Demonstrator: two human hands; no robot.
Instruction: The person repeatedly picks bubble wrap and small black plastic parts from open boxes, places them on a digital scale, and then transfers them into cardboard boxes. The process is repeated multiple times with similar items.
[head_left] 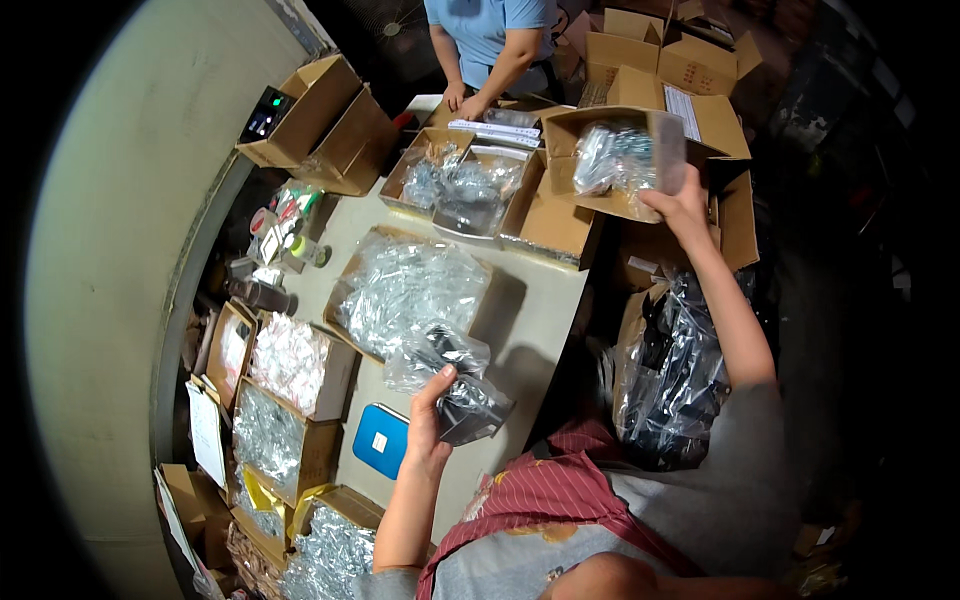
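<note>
Clear plastic bag with dark contents (476, 408) is in my left hand (428, 410), fingers closed round it, thumb on top; it is above the pale grey tabletop (552, 292), overlapping in view the near edge of a large open brown cardboard box of clear plastic packets (486, 318); a flat blue rounded-square case with a white label (372, 455) lies just left of that hand.

My right hand (684, 212) is bent at the near right corner of a smaller open brown cardboard box (560, 150), beside a translucent pale sheet (670, 150); I cannot tell whether it grips sheet, box or both; clear packets lie inside.

Farther out: open cardboard boxes of packets (320, 458) line the left side; a co-worker in a light blue shirt (490, 40) stands at the far end, hands close together.
</note>
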